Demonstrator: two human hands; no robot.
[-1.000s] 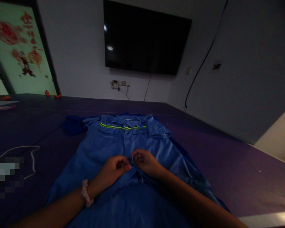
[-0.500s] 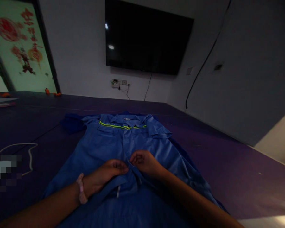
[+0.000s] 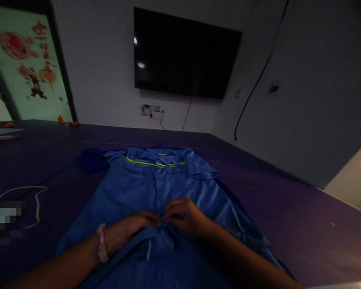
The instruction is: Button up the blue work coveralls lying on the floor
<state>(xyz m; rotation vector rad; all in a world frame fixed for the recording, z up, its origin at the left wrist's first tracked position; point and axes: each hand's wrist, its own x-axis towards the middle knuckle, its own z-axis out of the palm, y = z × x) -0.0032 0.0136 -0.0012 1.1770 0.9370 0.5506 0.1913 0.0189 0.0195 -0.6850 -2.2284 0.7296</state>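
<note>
While the soft blue cloth work shirt with a bright yellow-green stripe [image 3: 156, 188] lies flat in the middle of the frame, its long way runs from the bottom edge up to the collar. The left hand [image 3: 128, 229] and the right hand [image 3: 185, 216] meet on its front middle line, both equally near, fingertips pinching the cloth there. Under it is a smooth dark purple table [image 3: 289, 192].

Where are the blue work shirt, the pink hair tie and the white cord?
Blue work shirt with yellow reflective stripe [image 3: 129, 188]: head view, left chest panel.
Pink fabric hair tie [image 3: 101, 249]: head view, band on left wrist.
White cord [image 3: 36, 198]: head view, loop's bend.
</note>
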